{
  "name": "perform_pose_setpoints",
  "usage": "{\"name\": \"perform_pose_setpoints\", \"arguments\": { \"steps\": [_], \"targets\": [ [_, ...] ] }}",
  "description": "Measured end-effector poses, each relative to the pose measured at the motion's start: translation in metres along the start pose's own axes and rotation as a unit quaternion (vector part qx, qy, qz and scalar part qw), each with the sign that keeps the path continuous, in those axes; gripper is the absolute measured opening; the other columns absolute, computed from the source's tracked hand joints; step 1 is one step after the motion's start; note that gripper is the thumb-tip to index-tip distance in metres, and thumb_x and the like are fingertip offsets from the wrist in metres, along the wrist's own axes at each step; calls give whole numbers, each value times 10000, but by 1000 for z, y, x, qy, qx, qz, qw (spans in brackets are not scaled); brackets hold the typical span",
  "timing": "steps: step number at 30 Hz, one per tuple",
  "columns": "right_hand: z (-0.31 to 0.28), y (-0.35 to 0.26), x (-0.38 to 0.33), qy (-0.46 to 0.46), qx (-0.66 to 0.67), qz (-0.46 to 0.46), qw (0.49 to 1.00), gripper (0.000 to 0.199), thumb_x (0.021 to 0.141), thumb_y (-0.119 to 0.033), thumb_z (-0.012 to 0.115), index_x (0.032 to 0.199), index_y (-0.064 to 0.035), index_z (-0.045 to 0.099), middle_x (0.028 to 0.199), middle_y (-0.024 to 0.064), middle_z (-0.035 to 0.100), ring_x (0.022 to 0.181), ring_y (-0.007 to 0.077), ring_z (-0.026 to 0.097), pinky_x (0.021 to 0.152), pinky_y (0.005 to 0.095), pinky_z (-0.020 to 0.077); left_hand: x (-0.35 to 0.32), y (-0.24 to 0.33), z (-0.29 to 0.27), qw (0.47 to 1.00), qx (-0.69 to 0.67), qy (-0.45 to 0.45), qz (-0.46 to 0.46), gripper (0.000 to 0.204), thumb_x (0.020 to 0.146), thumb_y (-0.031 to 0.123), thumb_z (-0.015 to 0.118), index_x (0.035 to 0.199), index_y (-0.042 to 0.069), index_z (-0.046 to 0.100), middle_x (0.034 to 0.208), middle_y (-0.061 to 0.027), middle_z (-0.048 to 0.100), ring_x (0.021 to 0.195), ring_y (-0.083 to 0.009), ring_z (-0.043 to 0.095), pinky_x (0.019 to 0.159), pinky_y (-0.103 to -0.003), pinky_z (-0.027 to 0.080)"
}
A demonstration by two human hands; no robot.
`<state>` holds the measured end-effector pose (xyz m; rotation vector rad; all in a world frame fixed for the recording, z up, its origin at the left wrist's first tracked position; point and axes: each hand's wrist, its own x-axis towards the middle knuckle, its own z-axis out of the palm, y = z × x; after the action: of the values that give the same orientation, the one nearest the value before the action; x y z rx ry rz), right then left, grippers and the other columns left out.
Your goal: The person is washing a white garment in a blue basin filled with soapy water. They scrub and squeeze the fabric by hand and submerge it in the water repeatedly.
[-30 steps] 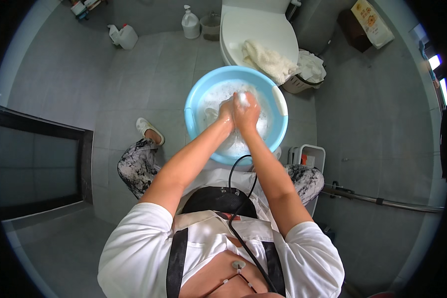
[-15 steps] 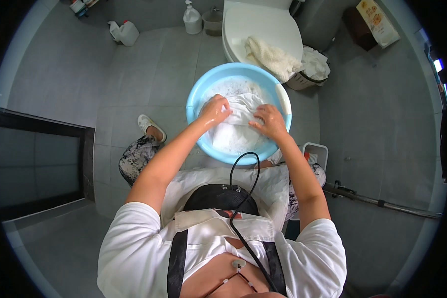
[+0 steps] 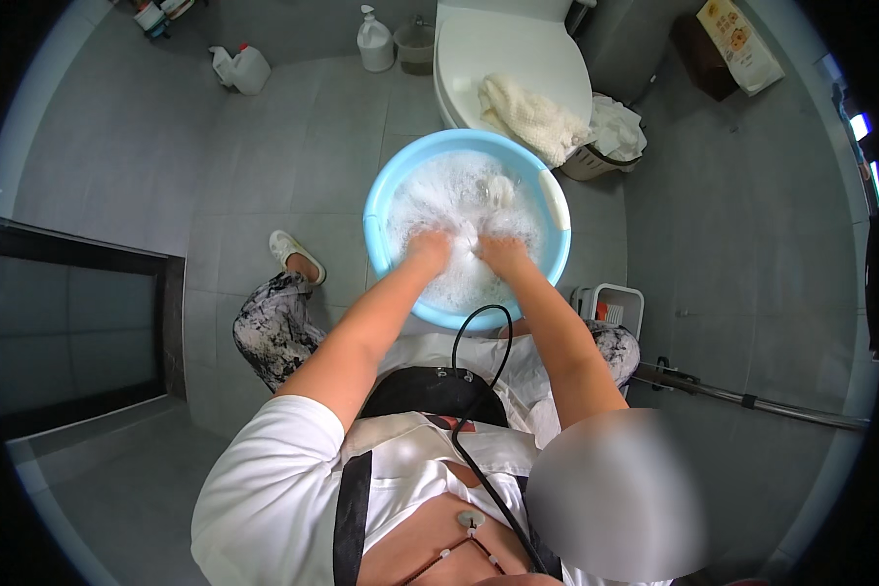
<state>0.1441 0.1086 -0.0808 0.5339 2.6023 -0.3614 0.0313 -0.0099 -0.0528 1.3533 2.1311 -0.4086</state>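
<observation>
A round light-blue basin (image 3: 378,256) holds foamy, sudsy water in front of me. My left hand (image 3: 431,250) and my right hand (image 3: 504,253) are low in the foam, close together near the middle. Both look closed, with the fingertips sunk in suds. A bunch of white cloth (image 3: 467,235) shows between them, and each hand appears to grip it. The rest of the cloth lies under foam, so its shape is hidden. Farther back, a pale lump breaks the suds; I cannot tell whether it belongs to the same cloth.
Behind the basin stands a white toilet (image 3: 508,49) with a cream knitted cloth (image 3: 532,117) on its lid. A basket of white fabric (image 3: 615,132) sits beside it. A pump bottle (image 3: 375,44) and a white jug (image 3: 244,70) stand at the back. A black cable (image 3: 456,391) hangs before my chest.
Both hands have gone down into the water and moved closer together, bunching the white cloth. Foam now covers most of the cloth that lay spread at the surface.
</observation>
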Motion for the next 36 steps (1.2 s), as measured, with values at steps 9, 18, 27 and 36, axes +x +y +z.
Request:
{"name": "perform_pose_setpoints", "arguments": {
  "steps": [9, 18, 27, 36],
  "targets": [
    [-66, -3, -12, 177, 14, -16, 984, 300, 706, -49, 483, 990, -91, 571, 943, 134, 586, 878, 251, 573, 686, 332, 474, -18, -20, -8, 954, -219, 202, 5, 509, 667, 173, 614, 1144, 89, 457, 1144, -180, 439, 1071, -288, 436, 863, -358, 393],
    [-105, 7, -31, 86, 749, -83, 652, 300, 650, 1, 559, 943, -59, 538, 883, 59, 565, 775, 174, 555, 666, 279, 463, 2, -43, -19, 533, -835, 19, 135, 393, 701, 173, 451, 1054, 8, 501, 1015, -110, 557, 957, -242, 524, 853, -361, 405],
    [-83, -52, -36, 404, 608, -45, 682, 395, 697, -165, 638, 1076, -106, 540, 1058, 102, 541, 999, 221, 497, 831, 311, 404, -21, -2, -63, 210, -975, 43, 58, 376, 832, 439, 431, 955, 93, 514, 966, -91, 564, 898, -246, 537, 825, -381, 416],
    [-92, -81, -37, 488, 345, 40, 801, 205, 716, -220, 634, 877, -124, 550, 988, 163, 545, 869, 332, 533, 659, 372, 446, 14, 14, -36, 259, -965, 32, -19, 277, 843, 328, 421, 960, 92, 507, 850, -56, 553, 784, -184, 540, 703, -316, 450]
  ]
}}
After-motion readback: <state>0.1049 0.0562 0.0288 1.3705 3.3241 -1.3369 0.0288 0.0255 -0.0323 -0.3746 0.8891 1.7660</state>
